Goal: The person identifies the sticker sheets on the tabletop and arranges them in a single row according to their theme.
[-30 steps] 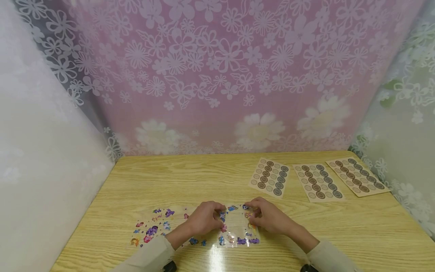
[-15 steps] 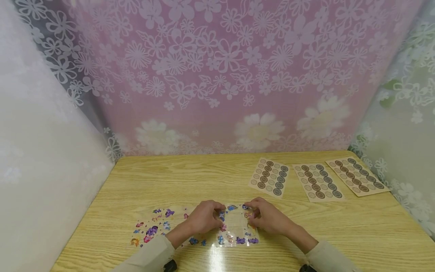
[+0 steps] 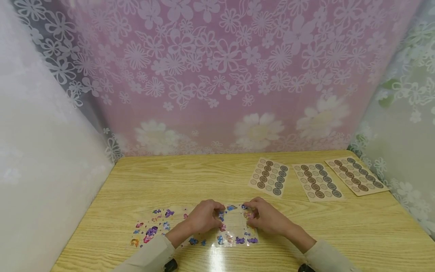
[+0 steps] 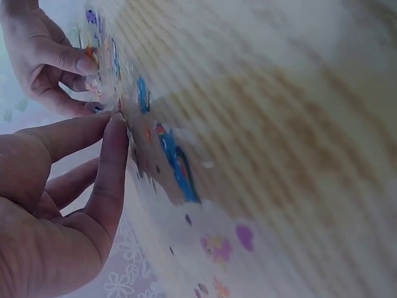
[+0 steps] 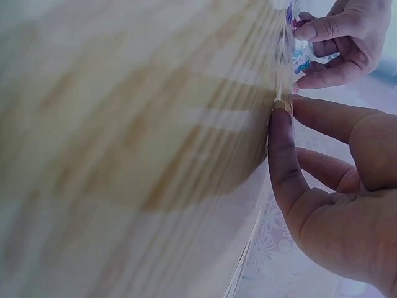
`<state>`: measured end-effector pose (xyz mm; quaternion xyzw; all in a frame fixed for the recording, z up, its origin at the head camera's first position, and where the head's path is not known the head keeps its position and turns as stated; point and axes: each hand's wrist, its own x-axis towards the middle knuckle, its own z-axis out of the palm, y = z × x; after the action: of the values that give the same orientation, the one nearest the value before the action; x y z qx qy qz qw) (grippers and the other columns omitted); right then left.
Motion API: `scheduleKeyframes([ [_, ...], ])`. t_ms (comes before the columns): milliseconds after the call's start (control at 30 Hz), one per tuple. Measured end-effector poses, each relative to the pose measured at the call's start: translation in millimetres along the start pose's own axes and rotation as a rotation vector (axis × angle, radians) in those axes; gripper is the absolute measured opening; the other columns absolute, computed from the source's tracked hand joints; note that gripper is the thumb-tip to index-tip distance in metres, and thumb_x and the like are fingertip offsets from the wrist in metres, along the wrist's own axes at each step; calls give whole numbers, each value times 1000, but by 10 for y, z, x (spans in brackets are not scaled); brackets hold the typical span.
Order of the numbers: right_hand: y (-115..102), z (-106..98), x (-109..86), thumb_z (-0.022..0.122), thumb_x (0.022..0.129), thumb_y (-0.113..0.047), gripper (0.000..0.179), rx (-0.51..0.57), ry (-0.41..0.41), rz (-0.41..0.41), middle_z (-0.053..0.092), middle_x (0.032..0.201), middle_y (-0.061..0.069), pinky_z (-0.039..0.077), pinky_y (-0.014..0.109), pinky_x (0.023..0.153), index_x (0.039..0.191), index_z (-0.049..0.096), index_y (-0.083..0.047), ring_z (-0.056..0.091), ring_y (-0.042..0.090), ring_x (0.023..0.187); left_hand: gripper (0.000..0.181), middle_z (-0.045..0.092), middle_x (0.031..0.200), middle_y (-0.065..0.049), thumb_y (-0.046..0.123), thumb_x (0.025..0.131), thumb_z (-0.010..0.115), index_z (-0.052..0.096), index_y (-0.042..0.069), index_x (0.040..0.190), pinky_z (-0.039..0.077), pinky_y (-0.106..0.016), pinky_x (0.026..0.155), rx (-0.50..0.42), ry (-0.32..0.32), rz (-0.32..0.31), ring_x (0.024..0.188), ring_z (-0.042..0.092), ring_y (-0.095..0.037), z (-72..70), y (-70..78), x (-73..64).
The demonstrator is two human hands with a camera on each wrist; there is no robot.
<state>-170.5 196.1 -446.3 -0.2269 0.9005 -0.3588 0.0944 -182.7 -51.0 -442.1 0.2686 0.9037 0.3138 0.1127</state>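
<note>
A clear sticker sheet (image 3: 234,223) with small colourful pony figures round its border lies on the table before me. My left hand (image 3: 203,217) touches its left side, thumb and forefinger spread apart along the edge. On the opposite side my right hand (image 3: 270,218) does the same, its thumb and fingertips right at the printed border. Seen low in the left wrist view, the left fingertips (image 4: 116,118) press down near a blue pony sticker (image 4: 177,164). In the right wrist view, the right fingertips (image 5: 282,107) meet the sheet's edge close against the tabletop.
More clear sheets with pony stickers (image 3: 151,231) lie to the left, partly under my left forearm. Three beige sheets of round brown and grey stickers, left (image 3: 269,177), middle (image 3: 318,182) and right (image 3: 357,175), lie at the back right. Floral curtains (image 3: 217,75) surround the wooden table (image 3: 170,177).
</note>
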Motion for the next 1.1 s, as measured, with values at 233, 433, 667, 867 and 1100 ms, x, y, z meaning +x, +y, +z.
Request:
scheduleKeyframes([
  [233,-12,24,6,73,83,-10,53,-46,2,1,49,110,8,44,27,70,129,54,8,48,15,84,40,61,93,-2,12,78,80,68,0,114,48,-26,70,19,-4,-11,83,56,-13,-14,-2,-5],
  [433,-33,37,-2,74,82,-9,55,-43,6,10,48,112,10,44,24,66,129,53,9,48,11,78,40,60,91,0,17,77,81,69,3,112,47,-25,68,68,-3,-14,80,55,-10,-25,2,-10],
  [667,-76,66,-13,76,81,-13,52,-146,48,16,50,114,9,42,24,59,127,58,4,46,7,70,41,57,89,2,27,75,82,71,11,111,45,-24,60,183,20,-42,76,53,-8,-39,17,-24],
  [867,-128,80,-29,80,78,-22,48,-276,103,71,51,117,6,39,27,56,121,65,-6,45,9,71,40,55,94,3,34,74,82,73,16,109,43,-25,61,292,47,-43,79,49,-11,-31,31,-11],
  [1100,-121,81,-36,81,77,-25,46,-319,129,90,51,118,5,46,33,61,117,67,-8,55,15,91,38,54,95,3,36,72,83,75,18,104,44,-28,65,353,86,-22,83,44,-14,-24,42,-2],
])
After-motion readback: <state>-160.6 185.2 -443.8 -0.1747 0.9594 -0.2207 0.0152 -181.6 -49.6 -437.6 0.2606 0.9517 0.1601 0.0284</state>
